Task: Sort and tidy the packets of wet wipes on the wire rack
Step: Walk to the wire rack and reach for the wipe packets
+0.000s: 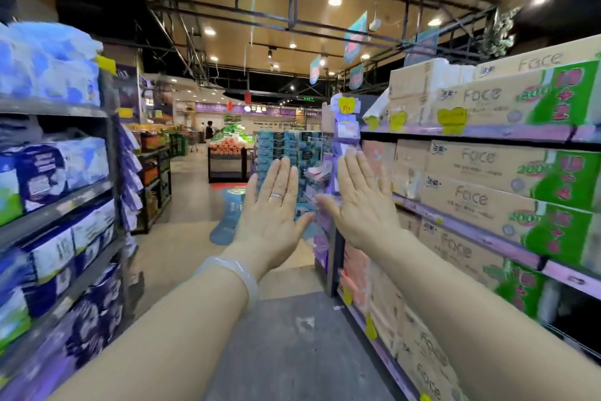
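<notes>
Both of my forearms stretch out from the bottom edge, palms facing away from me, holding nothing. My left hand (276, 205) is flat with fingers straight, a ring on one finger and a pale bangle (239, 280) on the wrist. My right hand (361, 202) is likewise spread flat, well apart from any product.

Going left to right: at far left stand grey shelves (55, 209) of blue and white tissue packs. Down the middle runs bare aisle floor (286, 335), then a blue floor sticker (227, 218). Just right of centre, beyond my fingertips, the wire rack (320, 173) hangs at the end of the right-hand shelving, with purple and pink packets (346, 131) that I take to be the wet wipes; blur hides how they lie. At right are cartons (481, 202) printed "Face".

I judge that sorting has not begun; this is the approach. Next I must walk forward to within reach of the rack. Nothing blocks the aisle.
</notes>
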Demonstrator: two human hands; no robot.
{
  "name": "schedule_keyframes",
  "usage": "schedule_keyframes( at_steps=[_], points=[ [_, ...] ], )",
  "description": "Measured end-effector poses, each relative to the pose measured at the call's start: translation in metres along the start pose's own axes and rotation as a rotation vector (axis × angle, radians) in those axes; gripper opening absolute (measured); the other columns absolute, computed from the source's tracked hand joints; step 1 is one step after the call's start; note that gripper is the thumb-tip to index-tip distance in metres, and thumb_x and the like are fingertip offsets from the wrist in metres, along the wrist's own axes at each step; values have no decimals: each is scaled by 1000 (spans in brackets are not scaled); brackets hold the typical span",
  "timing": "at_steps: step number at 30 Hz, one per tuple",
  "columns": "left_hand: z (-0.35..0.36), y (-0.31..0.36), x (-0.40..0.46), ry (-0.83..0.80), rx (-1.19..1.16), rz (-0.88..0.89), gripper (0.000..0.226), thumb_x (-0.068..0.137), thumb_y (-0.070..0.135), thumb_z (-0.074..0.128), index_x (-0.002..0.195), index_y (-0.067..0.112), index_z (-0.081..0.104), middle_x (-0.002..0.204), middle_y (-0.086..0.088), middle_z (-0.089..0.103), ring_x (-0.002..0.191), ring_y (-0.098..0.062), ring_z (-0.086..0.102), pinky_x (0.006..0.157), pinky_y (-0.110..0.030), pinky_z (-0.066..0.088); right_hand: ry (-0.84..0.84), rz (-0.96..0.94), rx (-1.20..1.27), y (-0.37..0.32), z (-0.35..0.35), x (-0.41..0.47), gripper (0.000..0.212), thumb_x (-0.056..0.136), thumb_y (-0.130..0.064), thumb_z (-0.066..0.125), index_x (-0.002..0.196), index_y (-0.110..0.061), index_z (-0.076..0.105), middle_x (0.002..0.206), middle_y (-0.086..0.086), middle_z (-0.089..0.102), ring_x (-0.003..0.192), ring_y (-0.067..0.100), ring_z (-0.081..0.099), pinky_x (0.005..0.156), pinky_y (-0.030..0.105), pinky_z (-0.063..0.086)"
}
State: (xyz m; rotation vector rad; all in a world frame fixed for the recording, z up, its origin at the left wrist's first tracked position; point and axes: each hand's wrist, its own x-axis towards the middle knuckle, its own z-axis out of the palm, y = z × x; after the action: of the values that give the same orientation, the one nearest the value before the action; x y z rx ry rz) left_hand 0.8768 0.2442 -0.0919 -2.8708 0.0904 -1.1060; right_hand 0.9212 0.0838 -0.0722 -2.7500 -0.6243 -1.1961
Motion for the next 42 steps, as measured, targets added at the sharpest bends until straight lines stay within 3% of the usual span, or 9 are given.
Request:
schedule_keyframes(
  at_steps=[7, 15, 18, 23, 28, 35, 38, 42],
  points=[
    [133, -91, 155, 53, 58, -56, 72, 91, 57, 13, 132, 17, -29, 140, 2, -38, 126, -13, -42, 115, -42, -12, -20, 5, 83, 4, 156, 159, 77, 89, -61, 17, 147, -16, -7, 157, 0, -15, 144, 13, -17, 114, 42, -13],
    [293, -205, 340, 83, 15, -18, 71, 91, 58, 12, 131, 18, -31, 140, 3, -38, 119, -10, -48, 112, -38, -19, -4, 54, 84, 5, 344, 346, 79, 88, -62, 17, 147, -15, -5, 158, 0, -14, 144, 14, -16, 114, 44, -12],
    [352, -239, 411, 86, -21, -25, 72, 91, 58, 15, 131, 18, -30, 140, 3, -38, 125, -10, -42, 113, -39, -17, 3, 82, 66, 21, 404, 411, 81, 86, -65, 14, 147, -16, -6, 158, -1, -14, 144, 13, -15, 113, 41, -15],
    [477, -268, 498, -6, -29, 50, 73, 92, 57, 16, 130, 17, -31, 137, 2, -41, 122, -14, -47, 116, -43, -11, -46, 139, 39, 55, 525, 484, 79, 88, -63, 19, 147, -16, -4, 158, -1, -13, 145, 14, -14, 115, 44, -11],
    [605, -302, 591, -43, -46, 115, 73, 91, 58, 16, 128, 20, -34, 129, 8, -50, 116, -11, -53, 114, -40, -15, -82, 146, 38, 83, 663, 569, 79, 88, -62, 20, 147, -15, -4, 158, 0, -12, 145, 15, -12, 115, 44, -9],
    [736, -370, 751, -37, -41, 34, 75, 89, 60, 13, 137, 16, -25, 142, 3, -35, 129, -11, -38, 115, -42, -11, -168, 129, 77, 117, 823, 717, 86, 78, -67, -2, 146, -16, -8, 157, 0, -18, 144, 15, -18, 115, 43, -11],
    [802, -389, 799, -66, -36, 38, 78, 89, 59, 13, 144, 13, -16, 141, 2, -35, 127, -13, -40, 116, -43, -8, -194, 112, 56, 128, 887, 766, 84, 81, -67, 1, 146, -15, -9, 157, 0, -18, 144, 15, -18, 116, 44, -9],
    [898, -403, 860, -111, -120, 91, 76, 91, 59, 16, 145, 15, -14, 142, 6, -35, 123, -11, -45, 114, -39, -16, -228, 157, 55, 151, 975, 821, 83, 81, -67, 3, 146, -16, -9, 156, -2, -20, 143, 14, -19, 115, 43, -11]
  ],
)
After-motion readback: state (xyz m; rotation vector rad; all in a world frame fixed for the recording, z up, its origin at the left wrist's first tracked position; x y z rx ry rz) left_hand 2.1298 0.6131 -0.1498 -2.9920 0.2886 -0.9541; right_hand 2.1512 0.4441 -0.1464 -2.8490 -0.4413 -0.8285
